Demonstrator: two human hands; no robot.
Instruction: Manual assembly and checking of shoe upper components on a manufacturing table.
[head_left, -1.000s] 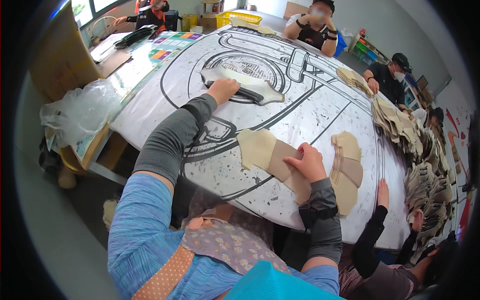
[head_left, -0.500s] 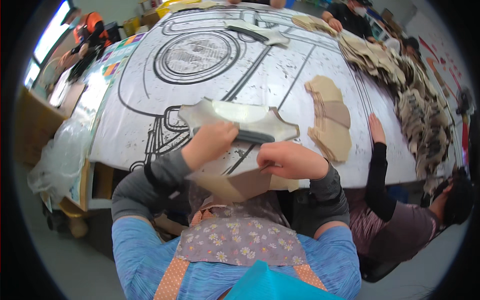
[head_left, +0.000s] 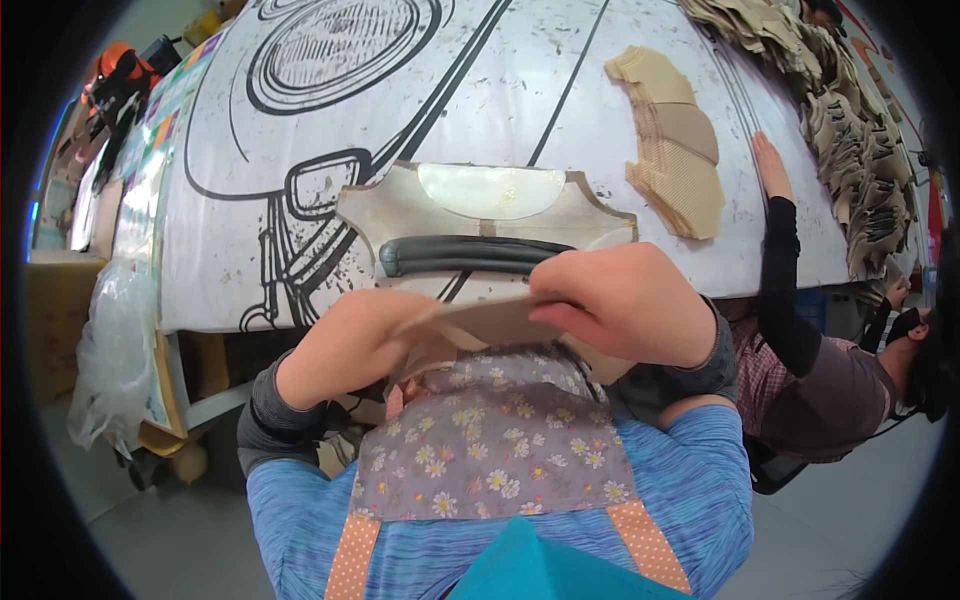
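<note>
motion blur hid much of the tan fabric piece (head_left: 490, 322) in front of the wearer's chest, just off the near side of the table (head_left: 500, 110). the right hand (head_left: 635, 305) pinched it between thumb and fingers; the left hand (head_left: 350, 345) was at its other end, perhaps gripping, but its fingers were smeared and i couldn't tell. the wearer's right hand also covered the near right corner of the pale template (head_left: 490, 195), and the frame's top cut off the fabric heap (head_left: 840, 150). the red markings (head_left: 880, 65) on the far wall were too small for me to read.

the held piece stretched left to right. beyond it the template lay flat, long axis the same way, its black handle (head_left: 480, 255) along the near side. farther right, the tan stack (head_left: 672, 145) ran away from the wearer, near a co-worker's hand (head_left: 770, 165).
</note>
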